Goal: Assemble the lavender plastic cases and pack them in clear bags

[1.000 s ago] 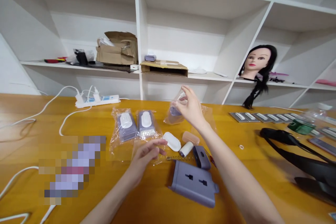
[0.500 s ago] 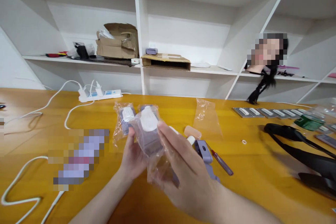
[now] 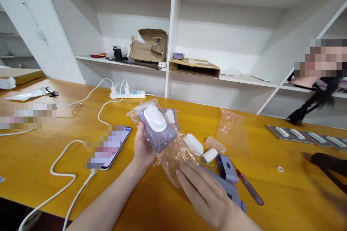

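Note:
My left hand (image 3: pixel 143 148) is closed around a clear plastic bag (image 3: pixel 169 160) containing a grey-purple boxy device (image 3: pixel 161 139). A white oval piece (image 3: pixel 155 118) lies on the device's upper face. At the bag's loose lower end is my right hand (image 3: pixel 206 191), its fingers close together against the film and its thumb hidden. Behind the held bag, another bagged purple device (image 3: pixel 171 115) is partly covered. Right of the bag lie a white oval part (image 3: pixel 193 144), a white cylinder (image 3: pixel 209 155) and a purple device (image 3: pixel 227 168). A larger purple part (image 3: pixel 230 189) is partly behind my right hand.
A screwdriver (image 3: pixel 251 187) and a flat plastic bag (image 3: pixel 233 131) lie to the right. On the left are a phone (image 3: pixel 119 148) with a white cable and a power strip (image 3: pixel 131 94). Shelves with cardboard boxes (image 3: pixel 150 47) rise behind; grey plates (image 3: pixel 288 134) sit far right.
The view has swung left. My right hand has moved off the device down to the bag's loose end, and the white oval piece on the device is now uncovered.

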A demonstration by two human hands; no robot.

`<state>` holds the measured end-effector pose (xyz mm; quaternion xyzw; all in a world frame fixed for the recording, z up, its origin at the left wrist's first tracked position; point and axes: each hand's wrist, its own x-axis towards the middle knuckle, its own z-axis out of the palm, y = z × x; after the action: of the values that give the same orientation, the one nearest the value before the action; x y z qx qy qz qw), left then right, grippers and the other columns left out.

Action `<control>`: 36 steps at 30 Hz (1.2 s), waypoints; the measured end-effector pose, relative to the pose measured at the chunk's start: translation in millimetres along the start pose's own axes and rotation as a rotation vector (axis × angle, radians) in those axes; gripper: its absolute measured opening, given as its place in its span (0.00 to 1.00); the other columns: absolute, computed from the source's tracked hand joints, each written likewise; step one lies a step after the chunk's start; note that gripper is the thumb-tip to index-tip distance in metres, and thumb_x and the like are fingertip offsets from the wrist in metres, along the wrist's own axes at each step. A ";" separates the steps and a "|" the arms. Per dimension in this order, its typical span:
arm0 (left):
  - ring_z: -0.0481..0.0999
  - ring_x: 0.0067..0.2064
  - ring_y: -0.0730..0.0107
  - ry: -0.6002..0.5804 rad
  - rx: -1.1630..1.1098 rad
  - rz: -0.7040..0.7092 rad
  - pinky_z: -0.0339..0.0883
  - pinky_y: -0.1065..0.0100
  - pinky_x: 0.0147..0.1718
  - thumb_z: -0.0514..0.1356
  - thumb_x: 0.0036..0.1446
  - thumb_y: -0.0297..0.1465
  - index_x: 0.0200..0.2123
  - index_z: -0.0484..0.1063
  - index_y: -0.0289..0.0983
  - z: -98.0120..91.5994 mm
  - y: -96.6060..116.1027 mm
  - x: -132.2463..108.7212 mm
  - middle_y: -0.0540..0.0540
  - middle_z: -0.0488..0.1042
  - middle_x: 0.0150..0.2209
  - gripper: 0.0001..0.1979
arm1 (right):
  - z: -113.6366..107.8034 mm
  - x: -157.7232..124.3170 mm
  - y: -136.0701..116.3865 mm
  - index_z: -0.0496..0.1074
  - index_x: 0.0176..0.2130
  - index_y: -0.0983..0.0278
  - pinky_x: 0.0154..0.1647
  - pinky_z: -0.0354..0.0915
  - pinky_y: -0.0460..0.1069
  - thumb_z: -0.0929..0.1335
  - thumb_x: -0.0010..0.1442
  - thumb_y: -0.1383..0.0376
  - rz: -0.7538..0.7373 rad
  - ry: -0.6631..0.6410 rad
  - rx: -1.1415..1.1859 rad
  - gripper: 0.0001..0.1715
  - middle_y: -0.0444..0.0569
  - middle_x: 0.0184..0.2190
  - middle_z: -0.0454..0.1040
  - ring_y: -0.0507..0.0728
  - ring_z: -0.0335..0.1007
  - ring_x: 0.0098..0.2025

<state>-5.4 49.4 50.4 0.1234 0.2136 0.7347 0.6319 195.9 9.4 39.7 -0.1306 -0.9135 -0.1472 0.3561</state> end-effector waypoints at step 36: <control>0.71 0.26 0.72 0.353 0.001 0.321 0.68 0.68 0.28 0.52 0.47 0.27 0.43 0.69 0.43 -26.5 44.0 26.0 0.51 0.69 0.28 0.18 | -55.3 -14.2 127.1 0.69 0.22 0.65 0.04 0.47 0.39 0.73 0.39 0.66 1.444 0.673 1.189 0.09 0.38 0.16 0.63 0.43 0.49 0.12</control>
<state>-60.3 65.9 45.6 0.0257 0.2989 0.8358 0.4599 283.5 104.7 91.1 -0.4073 -0.3915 0.5573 0.6085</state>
